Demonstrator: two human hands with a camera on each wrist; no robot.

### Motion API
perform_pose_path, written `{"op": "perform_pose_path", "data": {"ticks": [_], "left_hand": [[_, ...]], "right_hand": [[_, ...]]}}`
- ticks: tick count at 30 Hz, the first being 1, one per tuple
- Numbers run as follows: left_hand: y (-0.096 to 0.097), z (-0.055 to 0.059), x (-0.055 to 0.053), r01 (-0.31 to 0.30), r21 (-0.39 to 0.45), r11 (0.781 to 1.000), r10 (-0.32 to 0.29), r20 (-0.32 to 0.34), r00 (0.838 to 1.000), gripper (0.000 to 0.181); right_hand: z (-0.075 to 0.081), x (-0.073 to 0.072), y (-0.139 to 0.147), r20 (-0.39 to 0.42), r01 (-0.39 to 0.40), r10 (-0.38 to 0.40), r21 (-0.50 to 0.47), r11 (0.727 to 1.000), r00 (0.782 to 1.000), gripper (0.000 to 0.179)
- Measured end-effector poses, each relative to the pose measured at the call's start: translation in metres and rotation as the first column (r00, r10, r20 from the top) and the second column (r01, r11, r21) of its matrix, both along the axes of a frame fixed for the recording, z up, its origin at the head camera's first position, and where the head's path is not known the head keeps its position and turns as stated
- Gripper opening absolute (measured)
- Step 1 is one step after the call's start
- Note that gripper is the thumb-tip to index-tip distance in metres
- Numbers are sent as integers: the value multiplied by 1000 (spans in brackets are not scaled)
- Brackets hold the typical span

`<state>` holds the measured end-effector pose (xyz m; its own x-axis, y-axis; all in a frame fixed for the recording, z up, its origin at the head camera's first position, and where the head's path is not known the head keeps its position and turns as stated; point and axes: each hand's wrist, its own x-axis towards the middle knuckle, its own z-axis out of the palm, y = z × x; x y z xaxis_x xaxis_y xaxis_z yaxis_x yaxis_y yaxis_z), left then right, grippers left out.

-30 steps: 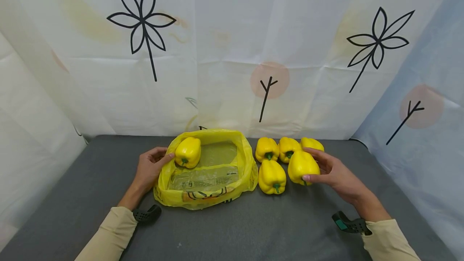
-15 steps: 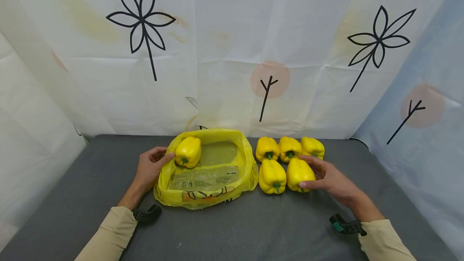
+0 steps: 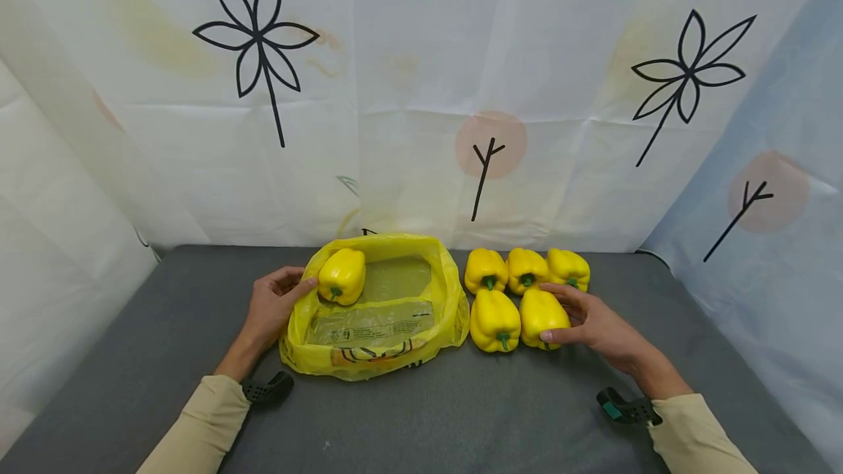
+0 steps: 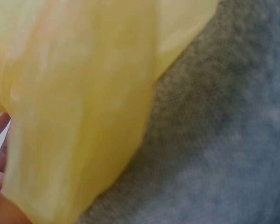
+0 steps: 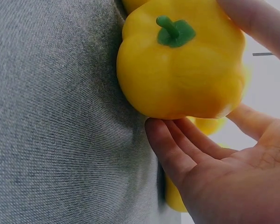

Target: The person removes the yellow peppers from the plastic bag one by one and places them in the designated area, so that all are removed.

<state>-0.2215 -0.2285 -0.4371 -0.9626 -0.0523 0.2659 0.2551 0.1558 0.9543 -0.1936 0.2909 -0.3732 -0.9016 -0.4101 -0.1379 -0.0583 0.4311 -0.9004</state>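
My left hand (image 3: 273, 306) pinches the left rim of a yellow plastic bag (image 3: 378, 366), which stands wide open on the table. Inside the bag, against its left wall, sits one yellow bell pepper (image 3: 342, 276). In the left wrist view the bag's side (image 4: 84, 93) hides most of that hand. On the right, my right hand (image 3: 602, 328) holds another yellow bell pepper (image 3: 541, 311) between thumb and fingers, low at the table. The right wrist view shows this pepper's green stem (image 5: 176, 32) facing the camera, with fingers (image 5: 170, 149) against its side.
Close to the held pepper's left lies a bell pepper (image 3: 494, 319). Behind them is a row of three more, a left one (image 3: 486, 271), a middle one (image 3: 526, 270) and a right one (image 3: 569, 268). A white patterned cloth (image 3: 408, 93) hangs behind the grey table (image 3: 448, 423).
My right hand has moved left and down with its bell pepper, bringing it beside the front pepper. The left hand and the bag have stayed in place.
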Motion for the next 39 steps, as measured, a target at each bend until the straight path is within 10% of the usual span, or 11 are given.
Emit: {"op": "perform_pose_path", "data": {"ticks": [39], "left_hand": [[-1,1,1,13,5,1000,-13,-16,1000,33]], "right_hand": [[5,-1,-2,2,11,-11,26,1000,1000,85]]}}
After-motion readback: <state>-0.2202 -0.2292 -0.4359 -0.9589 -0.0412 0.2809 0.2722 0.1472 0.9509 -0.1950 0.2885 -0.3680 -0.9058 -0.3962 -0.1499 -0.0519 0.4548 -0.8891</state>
